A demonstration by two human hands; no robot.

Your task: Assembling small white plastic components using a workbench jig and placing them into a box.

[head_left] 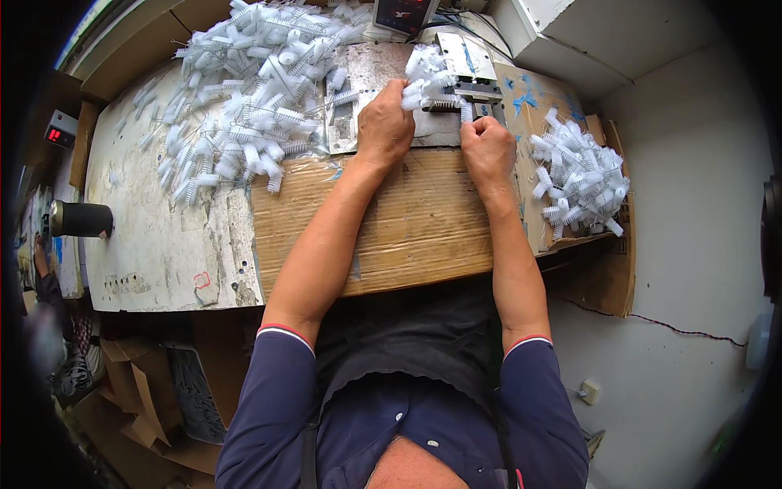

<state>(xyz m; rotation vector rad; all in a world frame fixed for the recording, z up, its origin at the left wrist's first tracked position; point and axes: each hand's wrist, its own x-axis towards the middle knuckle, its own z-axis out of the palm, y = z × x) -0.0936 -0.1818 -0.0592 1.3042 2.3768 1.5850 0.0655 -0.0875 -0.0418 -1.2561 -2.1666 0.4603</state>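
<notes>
My left hand [386,129] is closed around a bunch of small white bristle brushes [426,73], which stick out past its thumb side. Fingers curled, my right hand [489,153] grips a single white bristle brush [466,112] that stands up from its fist. Just beyond both hands is a metal fixture [474,88] with a dark slotted block, mounted on a steel plate [371,65]. One brush lies crosswise at the fixture's near side, between the hands. The fingertips of both hands are partly hidden.
A large heap of white brushes [252,98] covers the table's far left. On the right, a smaller pile [578,175] fills a cardboard box [626,236]. Flat cardboard [407,220] lies under my forearms. A black cylinder [85,220] stands at the left edge; a display box [403,15] sits behind.
</notes>
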